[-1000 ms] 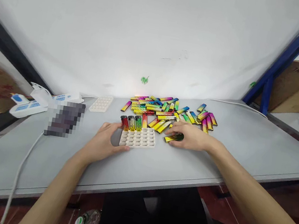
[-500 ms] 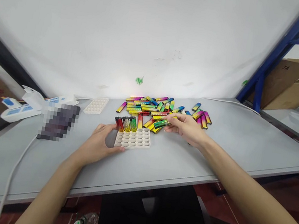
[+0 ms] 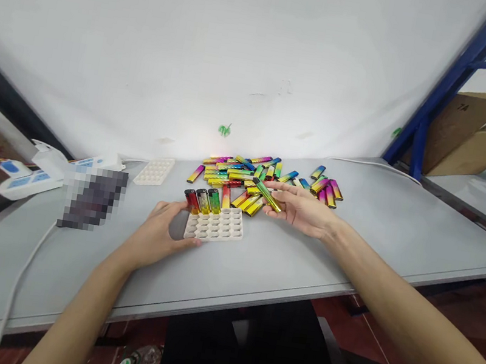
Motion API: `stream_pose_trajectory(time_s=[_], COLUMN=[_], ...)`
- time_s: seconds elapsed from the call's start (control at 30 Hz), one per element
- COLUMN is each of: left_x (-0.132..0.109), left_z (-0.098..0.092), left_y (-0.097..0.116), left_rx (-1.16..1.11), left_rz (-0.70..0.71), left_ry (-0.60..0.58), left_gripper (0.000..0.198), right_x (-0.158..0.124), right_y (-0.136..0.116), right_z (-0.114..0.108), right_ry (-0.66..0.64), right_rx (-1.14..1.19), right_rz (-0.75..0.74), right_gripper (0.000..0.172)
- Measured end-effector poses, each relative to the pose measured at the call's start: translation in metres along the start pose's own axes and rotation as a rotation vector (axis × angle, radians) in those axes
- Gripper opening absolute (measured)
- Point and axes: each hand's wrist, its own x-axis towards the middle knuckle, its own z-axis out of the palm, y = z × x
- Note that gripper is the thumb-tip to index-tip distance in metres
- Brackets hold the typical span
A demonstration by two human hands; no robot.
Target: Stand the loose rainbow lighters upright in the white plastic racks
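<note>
My left hand (image 3: pixel 162 228) grips the left end of a white slotted tray (image 3: pixel 221 228), thumb at the front edge and fingers behind. Three lighters stand upright in its back row at the left: a red lighter (image 3: pixel 191 200), a silver-and-gold lighter (image 3: pixel 202 201) and a green lighter (image 3: pixel 213 201). In my right hand (image 3: pixel 296 209) is a green-and-gold lighter (image 3: pixel 267 195), pinched between thumb and fingers and tilted, its dark top pointing up and left. It is held just in front of a loose heap of shiny coloured lighters (image 3: pixel 230 174).
A second white tray (image 3: pixel 154 171) lies farther back on the grey table (image 3: pixel 285 262). Power strips (image 3: pixel 36 177), a blurred dark object (image 3: pixel 95 198) and a white cable (image 3: pixel 26 271) are at the left. Cardboard boxes (image 3: pixel 466 137) stand beyond the blue frame (image 3: pixel 441 96) at the right.
The lighter in my right hand has turned from nearly level to a steeper tilt, with its dark top now raised. My left hand stays on the tray.
</note>
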Motion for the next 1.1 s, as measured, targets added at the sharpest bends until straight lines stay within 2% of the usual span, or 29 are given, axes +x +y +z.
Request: stream_pose_trajectory(time_s=[0.07, 0.2, 0.33, 0.47, 0.6, 0.8, 0.93, 1.1], left_x=[0.000, 0.000, 0.000, -0.001, -0.001, -0.001, -0.001, -0.001], left_z=[0.000, 0.001, 0.000, -0.002, -0.002, -0.001, -0.001, -0.001], left_y=[0.000, 0.000, 0.001, 0.003, 0.004, 0.002, 0.002, 0.002], left_rx=[-0.002, -0.009, -0.007, -0.005, -0.008, -0.016, -0.012, -0.012], left_rz=[0.008, 0.002, 0.008, 0.002, 0.002, 0.011, 0.004, 0.007], left_ry=[0.004, 0.008, 0.008, 0.009, 0.007, 0.015, 0.015, 0.019], left_gripper=[0.087, 0.086, 0.085, 0.086, 0.084, 0.084, 0.085, 0.085], right_x=[-0.001, -0.002, -0.001, 0.002, 0.004, 0.006, 0.007, 0.005], right_y=[0.001, 0.002, 0.006, 0.010, 0.010, 0.009, 0.009, 0.008], right_z=[0.001, 0.003, 0.000, -0.003, 0.002, 0.005, 0.004, 0.007], right_ry=[-0.031, -0.006, -0.024, -0.056, -0.012, 0.056, 0.149, 0.181], right_rx=[0.001, -0.069, -0.248, -0.349, -0.264, -0.238, -0.195, -0.170], right_rz=[0.019, 0.058, -0.055, -0.209, -0.149, -0.143, -0.124, -0.137], right_gripper=[0.028, 0.013, 0.035, 0.045, 0.038, 0.060, 0.056, 0.052])
